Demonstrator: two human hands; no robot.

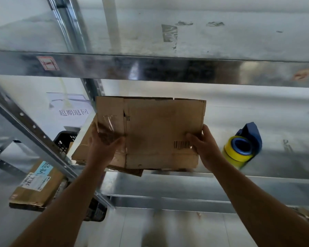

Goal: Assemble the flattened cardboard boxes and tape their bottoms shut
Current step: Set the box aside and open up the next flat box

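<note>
A flattened brown cardboard box with a barcode and a strip of old clear tape is held up over the metal shelf. My left hand grips its left side, fingers curled round the edge. Thumb on the front face, my right hand grips the right edge near the barcode. More flattened cardboard lies beneath it on the shelf. A yellow tape roll in a blue dispenser lies on the shelf just right of my right hand.
A metal shelf beam crosses above the box. A slanted steel upright runs down the left. A black plastic crate stands behind the stack. A labelled parcel lies lower left. A paper sign hangs behind.
</note>
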